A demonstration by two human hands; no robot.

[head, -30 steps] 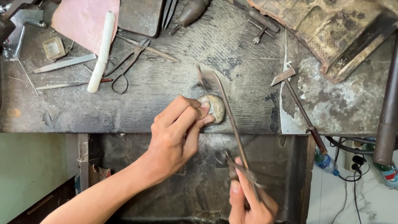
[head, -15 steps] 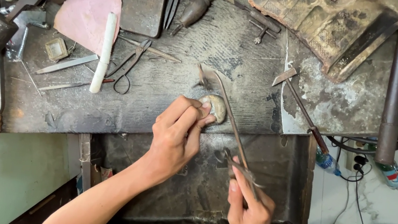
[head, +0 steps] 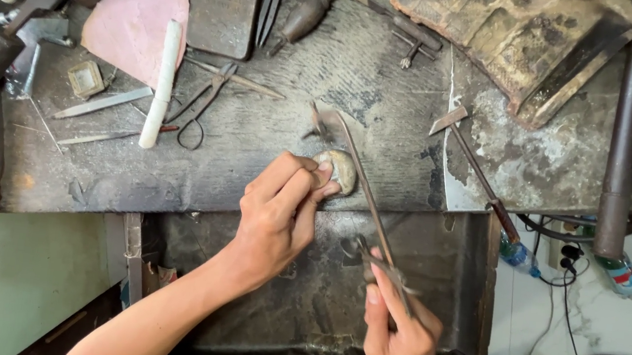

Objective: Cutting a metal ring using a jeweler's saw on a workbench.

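Fingers (head: 307,180) of the left hand (head: 275,217) pinch a small pale piece (head: 341,168) on the worktop (head: 253,162); right hand (head: 397,336) grips a long file (head: 366,192) just beside that piece.

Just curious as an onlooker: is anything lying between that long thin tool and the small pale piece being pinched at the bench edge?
Nothing visible. The long thin tool, held in the right hand, runs right beside the small pale piece that the left hand pinches; whether they touch is unclear.

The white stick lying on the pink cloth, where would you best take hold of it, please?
Grip the white stick around its middle, from above, fingers closing across its width. It lies flat and nearly upright in the picture, upper half on the pink cloth, with scissors close on its right.
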